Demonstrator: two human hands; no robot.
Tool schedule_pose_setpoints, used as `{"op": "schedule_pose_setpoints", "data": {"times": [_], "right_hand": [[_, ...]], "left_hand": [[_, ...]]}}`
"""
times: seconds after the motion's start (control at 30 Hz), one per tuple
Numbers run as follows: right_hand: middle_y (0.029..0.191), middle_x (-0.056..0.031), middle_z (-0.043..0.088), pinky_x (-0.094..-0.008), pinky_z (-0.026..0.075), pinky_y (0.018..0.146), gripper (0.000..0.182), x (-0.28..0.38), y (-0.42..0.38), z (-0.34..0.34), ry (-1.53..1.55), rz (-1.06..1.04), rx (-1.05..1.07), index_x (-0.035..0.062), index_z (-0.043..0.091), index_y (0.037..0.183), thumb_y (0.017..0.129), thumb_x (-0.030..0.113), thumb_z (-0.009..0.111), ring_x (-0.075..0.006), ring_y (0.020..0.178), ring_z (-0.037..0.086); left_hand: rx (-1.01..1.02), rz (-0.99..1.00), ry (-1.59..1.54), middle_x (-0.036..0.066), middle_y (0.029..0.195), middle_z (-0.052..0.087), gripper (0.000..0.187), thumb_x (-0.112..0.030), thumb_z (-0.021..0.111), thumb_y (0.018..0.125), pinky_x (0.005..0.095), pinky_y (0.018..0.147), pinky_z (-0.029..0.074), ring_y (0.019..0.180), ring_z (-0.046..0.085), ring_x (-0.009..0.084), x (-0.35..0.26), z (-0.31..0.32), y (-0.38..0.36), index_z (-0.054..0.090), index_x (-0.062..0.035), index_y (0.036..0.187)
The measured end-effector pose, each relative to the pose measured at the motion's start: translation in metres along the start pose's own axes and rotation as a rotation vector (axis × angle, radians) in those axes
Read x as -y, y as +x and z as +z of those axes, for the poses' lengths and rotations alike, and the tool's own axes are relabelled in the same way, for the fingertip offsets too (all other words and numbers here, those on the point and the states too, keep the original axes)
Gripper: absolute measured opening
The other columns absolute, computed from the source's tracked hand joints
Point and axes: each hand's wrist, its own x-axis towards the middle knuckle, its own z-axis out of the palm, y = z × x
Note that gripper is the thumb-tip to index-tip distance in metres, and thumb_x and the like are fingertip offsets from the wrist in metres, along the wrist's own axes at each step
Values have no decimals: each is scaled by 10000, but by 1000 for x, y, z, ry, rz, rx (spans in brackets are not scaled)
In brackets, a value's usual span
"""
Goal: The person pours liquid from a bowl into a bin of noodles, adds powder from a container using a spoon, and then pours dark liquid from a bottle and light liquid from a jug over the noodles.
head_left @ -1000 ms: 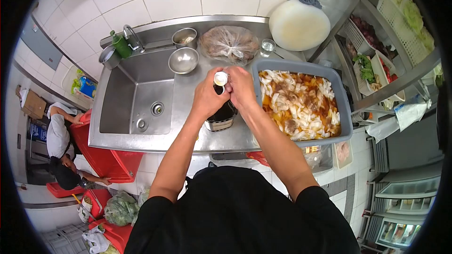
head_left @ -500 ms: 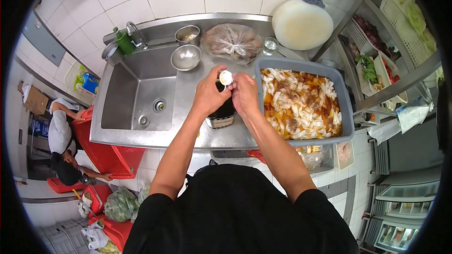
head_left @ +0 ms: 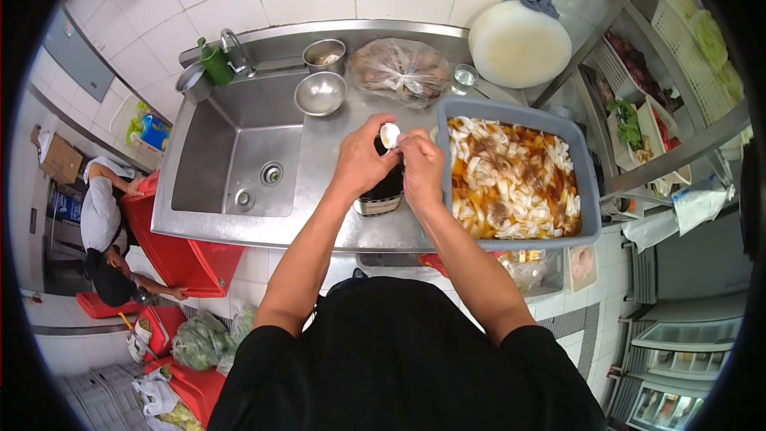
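My left hand (head_left: pixel 363 156) is closed around the dark neck area of a dark container (head_left: pixel 383 189), beside a small white cap (head_left: pixel 389 136). Its fingertips touch the cap's left side. My right hand (head_left: pixel 421 166) pinches at the cap's right edge, fingers closed. The container stands on the steel counter, its light patterned label showing low down; its upper part is largely hidden by my hands. Just right of my right hand sits a grey tub (head_left: pixel 590 191) holding white sliced pieces in orange-brown liquid.
A sink (head_left: pixel 231 152) lies to the left, near metal bowls (head_left: pixel 321 94). Behind are a bagged item (head_left: pixel 399 68), a glass (head_left: pixel 463 78) and a round white board (head_left: pixel 519 44). At far left, a person (head_left: pixel 104 223) holds a red bin (head_left: pixel 179 243).
The view has shifted slightly. The white cap has tilted and sits a little more to the right, and my right fingers have changed position at its edge.
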Motion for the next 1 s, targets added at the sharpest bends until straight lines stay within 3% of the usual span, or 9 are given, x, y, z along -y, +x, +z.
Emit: {"op": "schedule_pose_setpoints", "data": {"times": [0.13,0.2,0.3,0.6,0.83,0.9,1.0], "right_hand": [[765,-27,524,-236,406,698,234,-6,1,-8,7,68,-25,12,542,647,878,49,560,-99,744,499],[770,-29,535,-255,432,743,204,-5,5,-9,489,245,-57,35,552,680,881,56,576,-114,759,514],[774,-34,544,-281,450,779,168,-9,8,-15,596,289,-67,43,553,725,887,67,593,-131,773,528],[993,-86,621,-292,446,884,92,-3,-3,-4,444,220,-114,-21,624,914,903,70,612,-157,951,573],[1008,-85,619,-295,448,908,87,-5,-15,-6,428,184,-112,-35,629,929,897,44,615,-156,974,570],[998,-75,623,-308,432,934,64,-11,-15,-11,277,96,-46,-2,614,922,903,58,604,-166,999,571],[999,-87,629,-314,451,928,98,-11,-12,-18,281,129,0,-8,602,959,906,75,605,-178,992,587]], "left_hand": [[-21,64,-62,161,999,674,453,-75,702,722,376,828,496,961,652,319,8,4,1,575,-54,1157],[-33,62,-72,157,995,676,433,-65,693,722,374,828,498,959,654,312,10,5,2,584,-49,1141],[-45,73,-77,152,993,678,393,-59,681,722,372,824,500,954,656,306,11,7,2,601,-39,1106],[-66,125,-75,137,990,672,333,-69,675,706,374,802,501,916,647,327,11,6,2,648,-27,1036],[-24,136,-76,109,926,664,248,-55,695,692,364,768,500,858,645,297,8,4,0,690,-31,938],[-22,129,-73,106,923,662,246,-59,698,691,362,764,500,855,644,295,9,4,-1,690,-29,935],[-21,125,-61,104,918,658,239,-63,698,693,360,758,499,849,641,295,10,2,-1,687,-25,929]]}}
